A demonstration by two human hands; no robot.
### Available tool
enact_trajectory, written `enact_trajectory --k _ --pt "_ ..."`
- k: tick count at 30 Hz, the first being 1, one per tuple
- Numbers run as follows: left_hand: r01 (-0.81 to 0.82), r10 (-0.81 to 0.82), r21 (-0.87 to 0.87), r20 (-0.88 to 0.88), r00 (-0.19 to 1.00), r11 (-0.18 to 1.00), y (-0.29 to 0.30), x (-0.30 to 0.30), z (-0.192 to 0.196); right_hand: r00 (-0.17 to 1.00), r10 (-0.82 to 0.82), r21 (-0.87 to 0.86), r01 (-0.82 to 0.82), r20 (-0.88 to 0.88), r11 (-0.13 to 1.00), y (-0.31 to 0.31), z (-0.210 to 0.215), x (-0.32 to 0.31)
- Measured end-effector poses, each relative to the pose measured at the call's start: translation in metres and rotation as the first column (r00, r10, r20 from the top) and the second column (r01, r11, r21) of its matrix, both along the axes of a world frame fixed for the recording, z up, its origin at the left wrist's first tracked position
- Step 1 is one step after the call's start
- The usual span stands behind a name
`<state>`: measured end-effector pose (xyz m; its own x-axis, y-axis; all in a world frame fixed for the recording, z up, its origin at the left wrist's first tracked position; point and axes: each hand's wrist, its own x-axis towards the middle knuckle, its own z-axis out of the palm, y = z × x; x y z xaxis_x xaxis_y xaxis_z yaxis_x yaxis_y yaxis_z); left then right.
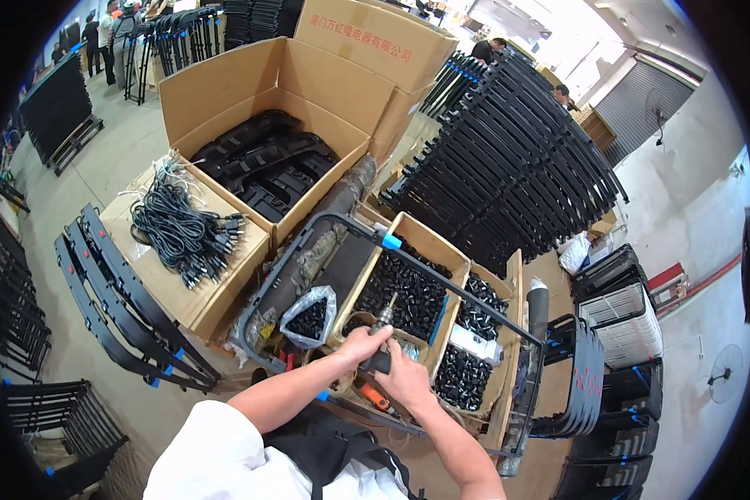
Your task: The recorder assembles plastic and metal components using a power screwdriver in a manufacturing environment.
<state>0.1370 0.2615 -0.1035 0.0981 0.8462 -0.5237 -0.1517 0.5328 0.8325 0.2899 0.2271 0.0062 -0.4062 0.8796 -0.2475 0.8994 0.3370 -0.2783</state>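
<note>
Both hands are on a power drill (pixel 378 362) with a metal chuck and a thin bit, which points away from me over the wooden bins. My left hand (pixel 363 344) closes around its front near the chuck. My right hand (pixel 405 377) grips the dark body from the right. An orange and black tool (pixel 374 395) lies just below the hands. Around them, a black tubular frame (pixel 467 292) with blue clips rests across the bins. Small black plastic parts (pixel 404 287) fill the wooden bin (pixel 363 287) ahead of the drill.
Left of the bins stand a clear bag (pixel 307 321) of black parts and a bundle of black cables (pixel 183 225) on cardboard. A large open carton (pixel 217 104) holds black molded parts. Stacked black frames (pixel 508 150) rise behind; curved black frames (pixel 121 296) lean at left.
</note>
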Motion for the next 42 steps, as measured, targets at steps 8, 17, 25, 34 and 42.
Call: enact_trajectory --k 8,17,25,34,42 --pt "-0.120 0.135 0.063 -0.551 0.823 0.991 0.091 -0.074 -0.012 0.990 0.031 0.046 -0.025 -0.138 0.999 0.105 -0.061 -0.073" --pt "-0.054 0.080 0.060 -0.618 0.782 0.997 0.132 -0.086 -0.023 0.991 -0.032 -0.010 0.031 -0.127 0.999 0.146 -0.075 -0.086" --pt "-0.057 0.095 0.081 -0.632 0.769 0.995 0.134 -0.086 -0.022 0.990 -0.024 -0.026 0.020 -0.138 0.999 0.151 -0.077 -0.084" --pt "-0.027 0.053 0.051 -0.629 0.775 0.998 0.136 -0.089 -0.008 0.983 -0.023 -0.029 0.019 -0.182 0.999 0.153 -0.081 -0.082" --pt "0.028 0.008 0.041 -0.679 0.734 0.999 0.143 -0.088 -0.011 0.972 -0.015 0.002 0.016 -0.234 1.000 0.154 -0.095 -0.079"
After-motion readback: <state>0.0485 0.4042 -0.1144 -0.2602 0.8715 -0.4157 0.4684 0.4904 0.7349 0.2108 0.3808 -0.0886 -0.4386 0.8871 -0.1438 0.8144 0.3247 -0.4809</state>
